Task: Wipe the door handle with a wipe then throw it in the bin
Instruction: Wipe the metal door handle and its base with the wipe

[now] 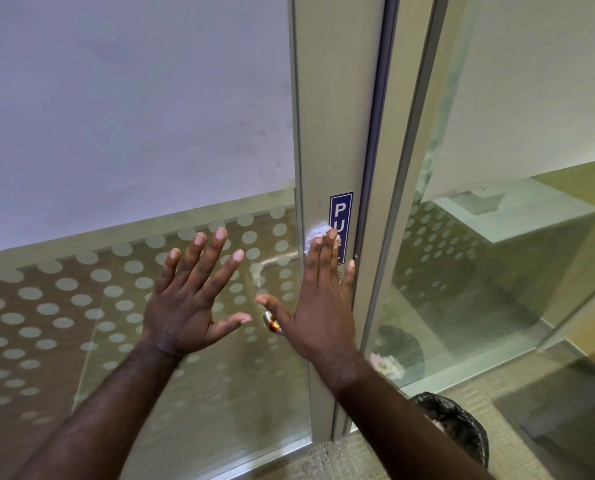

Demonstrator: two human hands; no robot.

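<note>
Nearest, low on the right, the black-lined bin [458, 431] stands on the floor beside the door frame — close by, likely so the wipe can be dropped without walking. The left hand [188, 306] is spread wide and empty before the dotted glass [64, 306], apparently just steadying. The right hand [320, 306] lies flat, fingers extended, pressing the crumpled white wipe [315, 235] against the door stile by the PULL sticker [341, 216]. The metal door handle [272, 323] peeks out beneath its thumb — not yet under the wipe.
</note>
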